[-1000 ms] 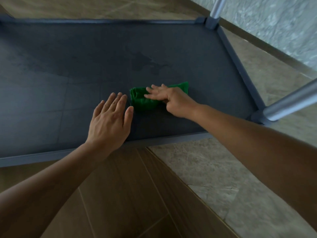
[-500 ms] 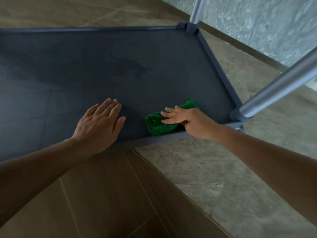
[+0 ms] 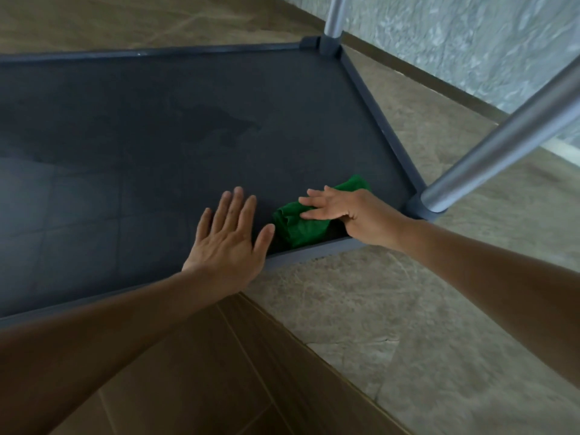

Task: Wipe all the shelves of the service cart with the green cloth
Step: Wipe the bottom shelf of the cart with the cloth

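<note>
The dark grey shelf of the service cart fills the upper left of the head view, with a raised rim all round. A crumpled green cloth lies on it by the near rim, close to the right corner. My right hand presses flat on the cloth with straight fingers pointing left. My left hand rests flat on the shelf just left of the cloth, fingers spread, thumb nearly touching the cloth. A darker damp patch shows in the shelf's middle.
A silver cart post rises from the near right corner and another post from the far right corner. Stone and wood floor tiles lie below, and a pale wall with a dark skirting runs at the right.
My right hand slid the cloth from mid-shelf toward me and to the right, up to the near rim. My left hand stayed flat on the shelf, now closer to the cloth.
</note>
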`<state>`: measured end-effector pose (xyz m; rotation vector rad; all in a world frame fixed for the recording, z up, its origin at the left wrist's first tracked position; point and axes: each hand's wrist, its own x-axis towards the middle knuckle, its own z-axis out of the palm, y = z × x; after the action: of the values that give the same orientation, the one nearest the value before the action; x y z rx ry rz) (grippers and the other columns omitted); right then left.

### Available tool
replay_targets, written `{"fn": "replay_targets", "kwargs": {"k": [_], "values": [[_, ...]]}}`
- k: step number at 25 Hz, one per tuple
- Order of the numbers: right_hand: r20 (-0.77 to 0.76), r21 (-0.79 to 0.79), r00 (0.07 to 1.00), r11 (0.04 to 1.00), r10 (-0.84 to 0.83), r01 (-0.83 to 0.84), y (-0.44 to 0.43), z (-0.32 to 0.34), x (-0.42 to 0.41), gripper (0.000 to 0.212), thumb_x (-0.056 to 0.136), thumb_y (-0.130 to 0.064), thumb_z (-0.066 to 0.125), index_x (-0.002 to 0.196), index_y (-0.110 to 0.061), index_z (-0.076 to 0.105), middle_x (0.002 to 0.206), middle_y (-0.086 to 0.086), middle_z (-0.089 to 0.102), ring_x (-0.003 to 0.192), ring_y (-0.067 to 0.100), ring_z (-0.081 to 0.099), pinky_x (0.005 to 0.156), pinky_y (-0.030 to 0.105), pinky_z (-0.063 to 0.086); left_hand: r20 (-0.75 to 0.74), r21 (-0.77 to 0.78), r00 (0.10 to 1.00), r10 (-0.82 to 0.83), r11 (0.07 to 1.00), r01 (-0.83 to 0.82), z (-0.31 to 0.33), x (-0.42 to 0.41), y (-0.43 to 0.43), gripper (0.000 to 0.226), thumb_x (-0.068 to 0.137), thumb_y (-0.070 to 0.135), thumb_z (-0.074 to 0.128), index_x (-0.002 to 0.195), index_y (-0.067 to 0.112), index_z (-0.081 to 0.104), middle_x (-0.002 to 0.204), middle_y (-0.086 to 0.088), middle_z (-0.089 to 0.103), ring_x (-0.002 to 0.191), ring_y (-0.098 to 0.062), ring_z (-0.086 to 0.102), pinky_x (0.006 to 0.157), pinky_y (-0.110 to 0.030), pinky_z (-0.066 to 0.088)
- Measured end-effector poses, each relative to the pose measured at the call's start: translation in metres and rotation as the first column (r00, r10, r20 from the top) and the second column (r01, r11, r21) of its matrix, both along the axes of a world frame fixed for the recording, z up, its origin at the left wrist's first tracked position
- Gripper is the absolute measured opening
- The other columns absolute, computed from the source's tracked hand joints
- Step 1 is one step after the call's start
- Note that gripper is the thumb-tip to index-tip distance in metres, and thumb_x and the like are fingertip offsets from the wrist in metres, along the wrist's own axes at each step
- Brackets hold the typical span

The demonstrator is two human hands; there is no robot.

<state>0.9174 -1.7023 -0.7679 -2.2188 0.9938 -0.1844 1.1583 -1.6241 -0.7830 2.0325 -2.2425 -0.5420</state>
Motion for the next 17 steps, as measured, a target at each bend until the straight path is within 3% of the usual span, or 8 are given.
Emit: {"fn": "replay_targets", "kwargs": {"k": [7,13,17], "values": [[0.006,-0.094,0.988,0.984,-0.151,0.151,-0.062,-0.006,0.036,0.073,0.070,0.032,0.035,0.127,-0.007,0.057,0.144,0.004,0.045,0.138,0.009,0.031,0.118,0.025,0.010,0.039,-0.012,0.999,-0.028,1.000,0.028,0.000,-0.002,0.001,0.074,0.085,0.064,-0.009,0.150,0.029,-0.012,0.156,0.015,-0.022,0.139,-0.003,-0.029,0.112,-0.034,-0.023],[-0.045,-0.230,0.928,0.908,-0.369,0.350,-0.110,-0.004,0.070,0.070,0.077,0.028,0.035,0.132,-0.011,0.053,0.148,0.004,0.040,0.140,0.014,0.029,0.118,0.028,0.014,0.040,0.007,0.999,-0.036,0.999,0.035,0.001,-0.002,0.000,0.073,0.086,0.063,-0.007,0.151,0.031,-0.007,0.157,0.013,-0.018,0.141,-0.004,-0.025,0.115,-0.038,-0.019],[-0.058,-0.228,0.929,0.911,-0.366,0.345,-0.094,-0.003,0.069,0.074,0.075,0.026,0.035,0.134,-0.015,0.051,0.149,0.003,0.037,0.142,0.015,0.024,0.119,0.030,0.008,0.035,0.011,0.998,-0.047,0.999,0.046,0.003,0.000,0.001,0.071,0.088,0.062,-0.003,0.152,0.031,-0.004,0.158,0.013,-0.016,0.142,-0.004,-0.021,0.117,-0.040,-0.015]]}}
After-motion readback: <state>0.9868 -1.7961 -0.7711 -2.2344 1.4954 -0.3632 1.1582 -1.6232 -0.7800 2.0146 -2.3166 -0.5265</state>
